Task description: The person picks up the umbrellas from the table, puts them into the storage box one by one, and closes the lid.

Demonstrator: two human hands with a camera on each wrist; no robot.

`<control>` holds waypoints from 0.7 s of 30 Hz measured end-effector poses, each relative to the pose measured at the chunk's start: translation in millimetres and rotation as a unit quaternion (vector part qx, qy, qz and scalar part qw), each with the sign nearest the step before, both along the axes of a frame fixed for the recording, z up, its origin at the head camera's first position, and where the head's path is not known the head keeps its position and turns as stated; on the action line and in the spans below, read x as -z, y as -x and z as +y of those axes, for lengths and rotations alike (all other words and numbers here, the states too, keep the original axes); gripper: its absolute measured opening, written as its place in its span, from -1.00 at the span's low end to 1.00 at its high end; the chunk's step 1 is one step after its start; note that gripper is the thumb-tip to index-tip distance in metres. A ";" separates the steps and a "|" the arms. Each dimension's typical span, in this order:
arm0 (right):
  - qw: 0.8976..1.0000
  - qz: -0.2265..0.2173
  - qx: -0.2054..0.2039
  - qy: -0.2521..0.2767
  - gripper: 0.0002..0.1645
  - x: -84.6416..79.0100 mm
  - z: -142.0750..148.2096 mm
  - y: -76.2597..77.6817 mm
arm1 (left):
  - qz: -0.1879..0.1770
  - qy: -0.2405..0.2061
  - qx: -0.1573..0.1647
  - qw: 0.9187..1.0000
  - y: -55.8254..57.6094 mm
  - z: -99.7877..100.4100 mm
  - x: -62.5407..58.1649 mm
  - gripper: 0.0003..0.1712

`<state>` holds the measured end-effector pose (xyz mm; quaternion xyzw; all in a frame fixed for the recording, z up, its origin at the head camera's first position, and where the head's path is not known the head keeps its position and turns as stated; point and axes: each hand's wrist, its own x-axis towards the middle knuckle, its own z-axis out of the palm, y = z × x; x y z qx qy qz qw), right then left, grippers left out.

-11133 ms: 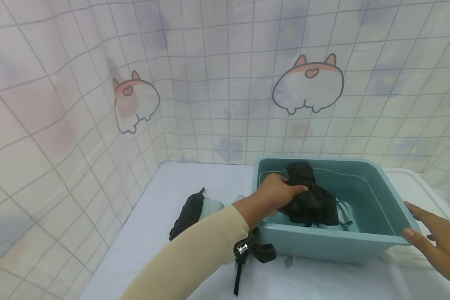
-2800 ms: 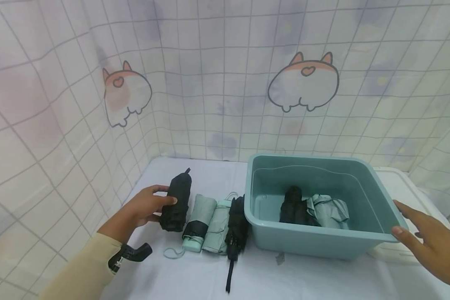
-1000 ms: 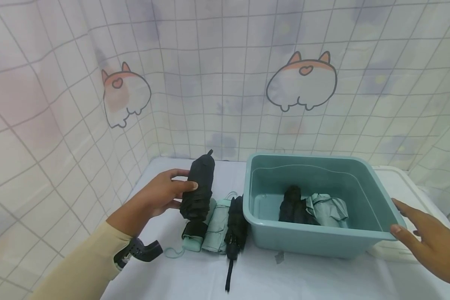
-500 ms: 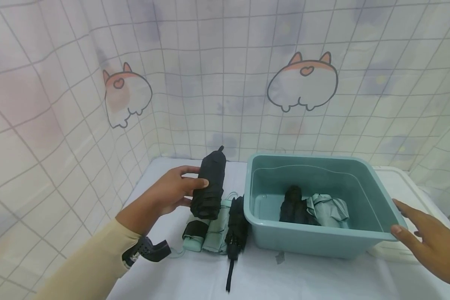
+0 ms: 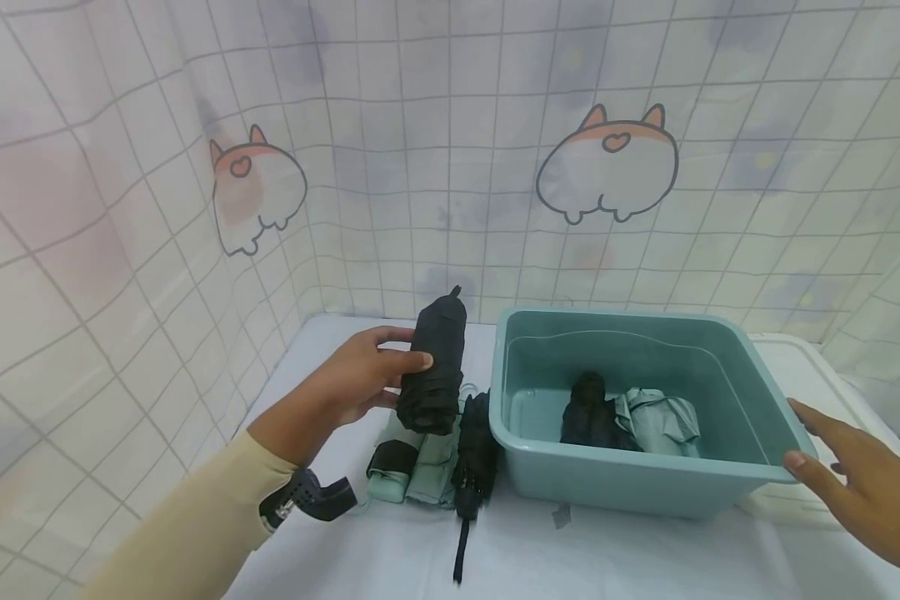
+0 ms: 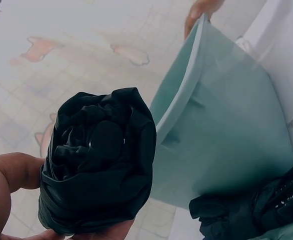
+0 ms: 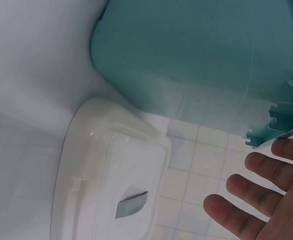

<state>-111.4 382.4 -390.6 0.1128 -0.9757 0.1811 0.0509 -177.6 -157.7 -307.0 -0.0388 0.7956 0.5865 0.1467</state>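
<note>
My left hand (image 5: 371, 371) grips a rolled black folding umbrella (image 5: 437, 362) by its side, thumb across the front, above the row on the table. The left wrist view looks at the umbrella's dark handle end (image 6: 106, 142). Under it lie a mint umbrella with a black band (image 5: 393, 458) and a second mint umbrella (image 5: 433, 475), both partly hidden. A black umbrella (image 5: 476, 450) lies beside them, against the bin. My right hand (image 5: 866, 483) touches the right rim of the teal bin (image 5: 630, 479), its fingers extended in the right wrist view.
Inside the bin lie a black umbrella (image 5: 592, 417) and a loosely wrapped mint umbrella (image 5: 656, 421). A white plastic piece with a grey latch (image 7: 131, 205) sits right of the bin on the white-covered table (image 5: 375, 558). A grid-patterned curtain (image 5: 435, 167) hangs behind and left.
Earlier my left hand held black fabric inside the bin. More recently it has carried the black umbrella from the row's left end rightward and up over the mint ones. The right hand stays at the rim.
</note>
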 end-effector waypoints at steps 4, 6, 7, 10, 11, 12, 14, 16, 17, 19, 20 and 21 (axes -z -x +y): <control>1.000 -0.001 0.005 -0.012 -0.05 1.8 1.9 1.5 | 0.001 -0.003 -0.001 1.000 -1.4 5.2 -3.6 -0.24; 1.000 0.001 0.006 -0.015 -0.05 2.1 2.7 1.0 | 0.001 -0.004 -0.001 1.000 -2.1 7.8 -5.7 -0.25; 1.000 0.002 0.007 -0.017 -0.05 1.9 2.9 0.8 | 0.001 -0.006 -0.002 1.000 -2.5 9.3 -6.8 -0.25; 1.000 -0.001 0.010 -0.019 -0.05 0.0 2.2 0.2 | 0.003 -0.008 -0.004 1.000 -2.8 13.4 -9.3 -0.25; 1.000 -0.002 0.010 -0.018 -0.05 -1.1 1.3 0.0 | 0.003 -0.008 -0.005 1.000 -2.9 14.7 -9.8 -0.26; 1.000 -0.003 0.010 -0.015 -0.06 -2.1 0.0 -0.4 | 0.004 -0.008 -0.006 1.000 -3.0 16.2 -10.2 -0.26; 1.000 -0.003 0.006 -0.009 -0.07 -3.4 -2.2 -1.2 | 0.004 -0.005 -0.009 1.000 -2.9 18.9 -10.4 -0.26; 1.000 -0.003 0.000 -0.001 -0.08 -4.2 -3.5 -1.4 | 0.006 -0.004 -0.009 1.000 -2.6 21.4 -10.6 -0.26; 1.000 0.000 -0.002 0.002 -0.08 -3.9 -4.0 -1.8 | 0.007 -0.004 -0.008 1.000 -2.4 22.5 -10.5 -0.26; 1.000 0.000 -0.006 0.006 -0.08 -3.4 -3.8 -1.8 | 0.007 -0.001 -0.008 1.000 -1.9 24.9 -10.3 -0.26; 1.000 0.000 -0.009 0.007 -0.08 -3.1 -3.3 -1.5 | 0.008 -0.001 -0.008 1.000 -1.6 26.2 -10.3 -0.26; 1.000 0.000 -0.009 0.007 -0.08 -3.2 -3.1 -1.4 | 0.008 0.000 -0.008 1.000 -1.2 27.7 -10.3 -0.26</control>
